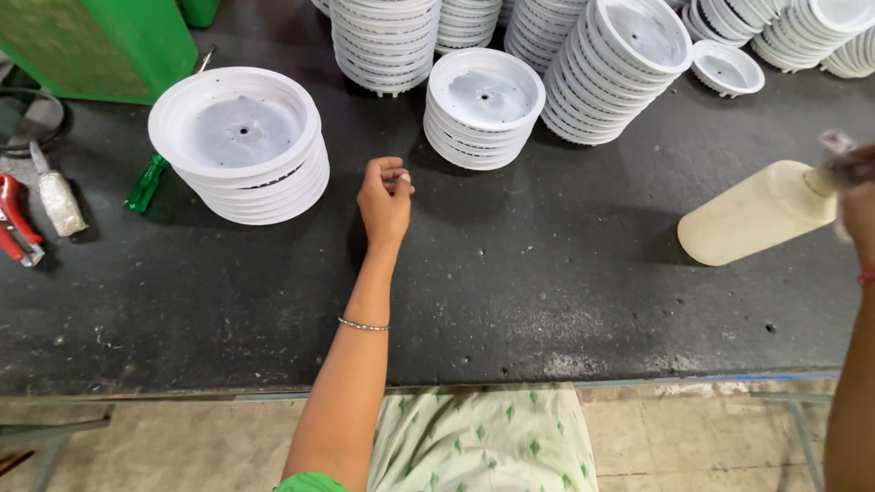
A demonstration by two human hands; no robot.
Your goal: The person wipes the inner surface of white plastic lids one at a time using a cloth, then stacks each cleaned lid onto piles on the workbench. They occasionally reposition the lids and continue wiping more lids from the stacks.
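Your left hand (385,196) is out over the dark table (510,301), fingers curled in narrow and pinched on something tiny and pale that I can't make out; it sits just in front of the short stack of white round housings (483,107), not touching it. Your right hand (857,196) is blurred at the frame edge, well off to the right of that stack, wrapped round the neck of a cream plastic bottle (756,214) held tilted over the table. Progress-wise I'd guess early or mid-run; nothing pulled out onto the open table yet. Left of that short stack is a wider stack (239,144); behind it, taller stacks (620,68). Further left: a green screwdriver (146,184), red pliers (16,223).
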